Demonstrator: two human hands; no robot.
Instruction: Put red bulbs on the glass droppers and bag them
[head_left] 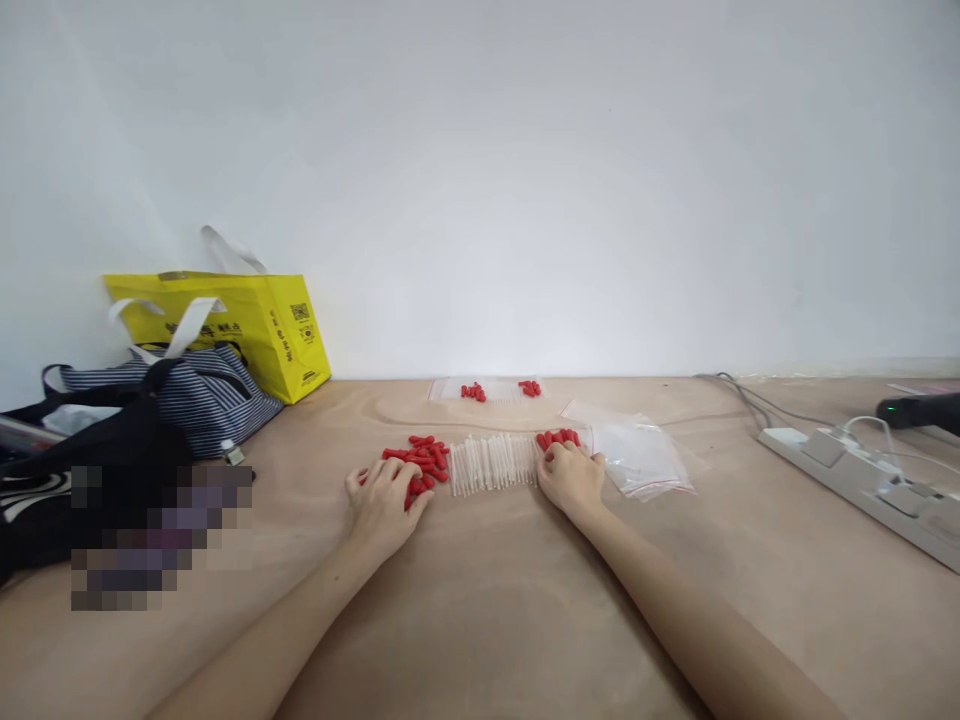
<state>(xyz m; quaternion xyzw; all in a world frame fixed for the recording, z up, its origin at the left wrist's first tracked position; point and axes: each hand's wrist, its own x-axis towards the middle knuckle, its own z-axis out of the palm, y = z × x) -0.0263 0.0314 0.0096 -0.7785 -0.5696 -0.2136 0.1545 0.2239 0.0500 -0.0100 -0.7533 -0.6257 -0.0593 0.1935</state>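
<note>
My left hand [386,500] rests with its fingers apart over a loose pile of red rubber bulbs [429,458] on the table. To the right of that pile, many thin clear tubes [491,465] lie side by side in a row. My right hand [571,478] is at the right end of the row, its fingers bent down beside a smaller group of red bulbs [559,438]; its fingertips are partly hidden. Farther back, a clear bag [442,390] lies flat, with two small clusters of red bulbs [473,392] and faint tubes on it.
Crumpled clear zip bags [645,460] lie right of my right hand. A white power strip [862,490] with plugs and cables takes up the right side, near a black device [919,410]. At the left stand a yellow bag [300,350], a striped bag [217,400] and black fabric [142,460].
</note>
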